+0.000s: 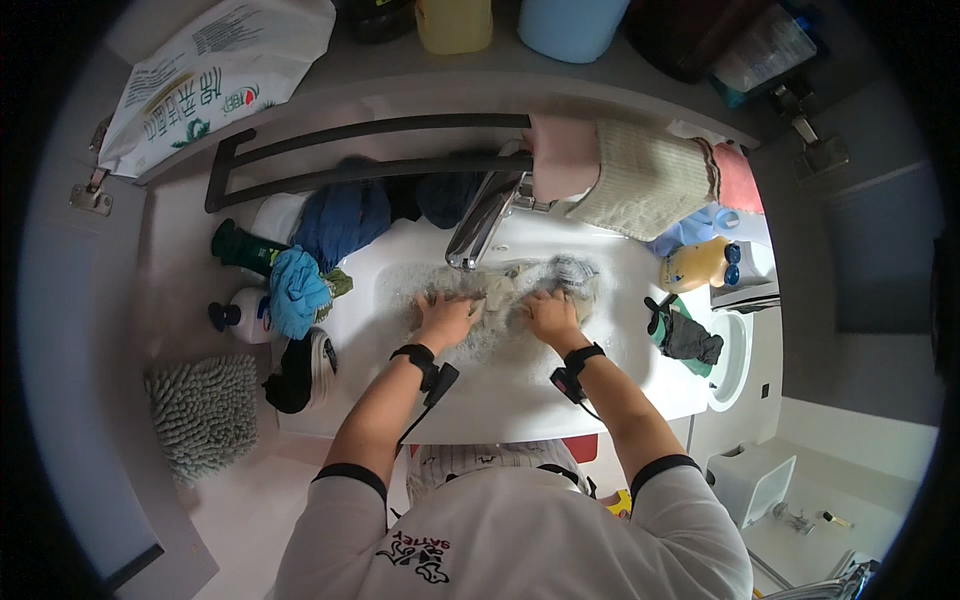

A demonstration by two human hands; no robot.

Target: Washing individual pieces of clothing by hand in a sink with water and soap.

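Soapy water and foam partly fill a white washbasin (360, 397) in front of me. A soaked beige cloth (499, 289) lies in it, its outline broken up by suds. My left hand (446, 319) is palm down at the cloth's left part, fingers dipping into the foam. On the right part, beside a grey-and-white striped piece of fabric (575, 274), rests my right hand (553, 319). Foam and cloth hide the fingertips of both hands, so their grip is unclear. The chrome faucet (480, 221) reaches over the basin just beyond my hands.
A black towel rail (360, 169) with hanging towels (645, 180) crosses above the back. Blue cloth (298, 289), black fabric (292, 375) and bottles crowd the left rim. A yellow bottle (694, 265) and dark gloves (686, 335) sit right. Overhead is a shelf (375, 75).
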